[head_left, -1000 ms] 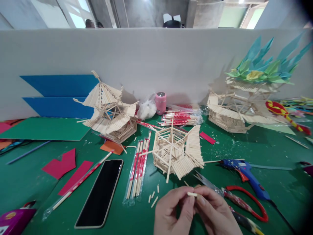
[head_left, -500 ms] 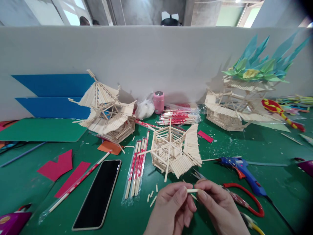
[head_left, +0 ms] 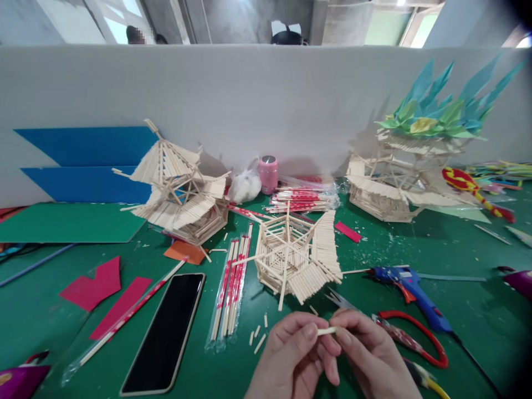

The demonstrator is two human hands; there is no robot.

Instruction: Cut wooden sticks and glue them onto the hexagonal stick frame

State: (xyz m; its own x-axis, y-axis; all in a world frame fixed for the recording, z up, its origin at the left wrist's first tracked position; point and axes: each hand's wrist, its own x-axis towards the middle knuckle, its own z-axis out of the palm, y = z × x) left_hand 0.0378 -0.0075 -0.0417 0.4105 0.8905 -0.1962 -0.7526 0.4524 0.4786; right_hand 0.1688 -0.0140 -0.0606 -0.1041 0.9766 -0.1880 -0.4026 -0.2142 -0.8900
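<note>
Left hand (head_left: 291, 357) & right hand (head_left: 372, 360) pinch short stick (head_left: 327, 331) (fingertips meeting).

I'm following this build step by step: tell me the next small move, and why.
Probably carry the short stick piece, pinched between left hand and right hand, up to the unfinished stick model; its roof panel covers one side only, and the glue gun lies beside it.

Readable text: none anywhere in view.
Chopstick wrappers (head_left: 231, 288): red and white markings, too small to read.
Purple box (head_left: 19, 379): yellow mark, not legible.
</note>
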